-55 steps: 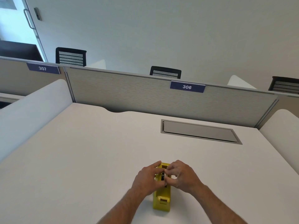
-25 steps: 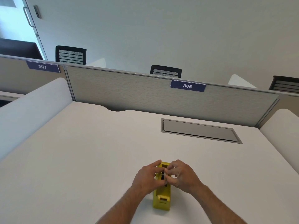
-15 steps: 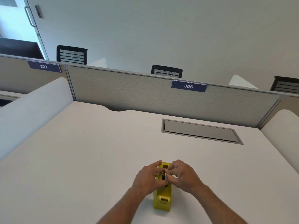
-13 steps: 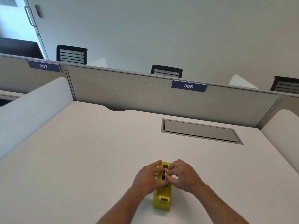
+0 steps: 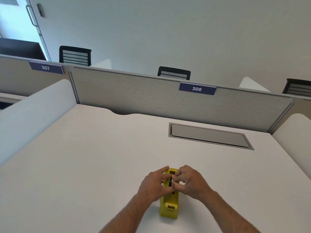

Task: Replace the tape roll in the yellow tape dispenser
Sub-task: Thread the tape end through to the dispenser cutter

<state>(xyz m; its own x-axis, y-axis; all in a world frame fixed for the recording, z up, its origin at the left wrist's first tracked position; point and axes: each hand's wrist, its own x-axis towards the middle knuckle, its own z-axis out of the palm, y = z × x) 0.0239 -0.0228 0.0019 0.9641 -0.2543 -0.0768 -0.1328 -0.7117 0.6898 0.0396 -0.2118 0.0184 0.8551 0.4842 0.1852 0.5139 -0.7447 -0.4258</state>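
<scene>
A yellow tape dispenser (image 5: pixel 169 207) stands on the white desk (image 5: pixel 84 157) near its front edge, cutter end toward me. My left hand (image 5: pixel 155 185) and my right hand (image 5: pixel 190 182) meet over the dispenser's middle, fingers curled. Between their fingertips they pinch a small dark tape roll (image 5: pixel 171 182) that sits in the dispenser's slot. Most of the roll is hidden by my fingers.
A grey cable-hatch cover (image 5: pixel 208 136) is set into the desk at the back right. A grey partition (image 5: pixel 151 96) with a "306" sign closes off the far edge. White side screens stand at left and right. Black chairs show behind the partition.
Both hands have stayed over the dispenser on the roll, with only slight finger shifts. The dispenser has not moved.
</scene>
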